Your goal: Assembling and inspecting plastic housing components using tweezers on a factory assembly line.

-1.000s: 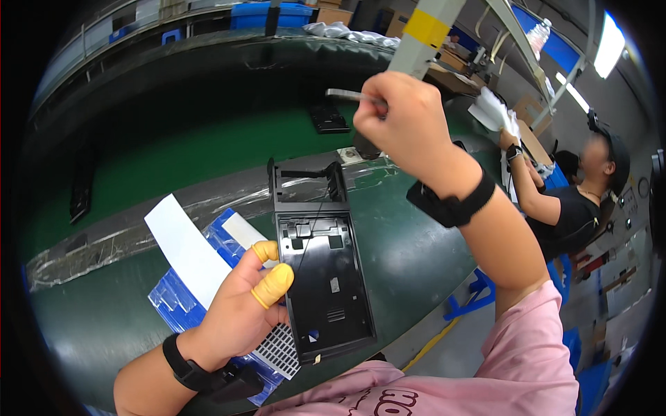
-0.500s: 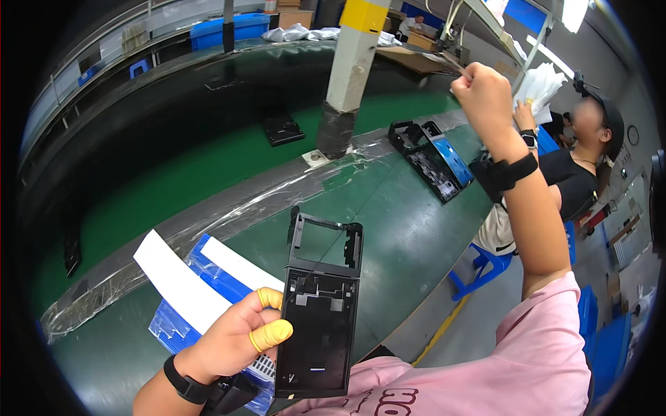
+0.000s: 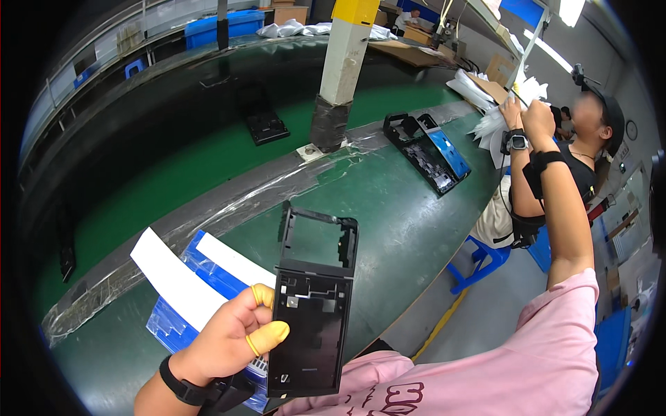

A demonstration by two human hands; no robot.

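Observation:
My left hand (image 3: pixel 232 333), with yellow finger cots on its thumb and a finger, grips a black plastic housing (image 3: pixel 309 333) by its left edge. The housing has an open rectangular frame at its top and a flat recessed panel below. My right arm reaches out to the upper right. Its right hand (image 3: pixel 539 123) is closed beside a co-worker's hand (image 3: pixel 511 113); what it holds, if anything, I cannot make out. Under my left hand lies a blue plastic-wrapped block (image 3: pixel 166 324) with white strips (image 3: pixel 177 277) on it.
Another black housing (image 3: pixel 423 156) with blue film rests on the green table (image 3: pixel 388 243). Behind a taped ledge, a green belt (image 3: pixel 166 187) carries black parts (image 3: pixel 267 130). A pillar (image 3: pixel 340 76) rises from the ledge. White bags (image 3: pixel 479 93) lie near the seated co-worker; a blue stool (image 3: pixel 479 263) stands below.
My right hand has moved right and down, to beside the co-worker's hand. A thin strip seen at its fingers earlier no longer shows. My left hand keeps its grip on the housing.

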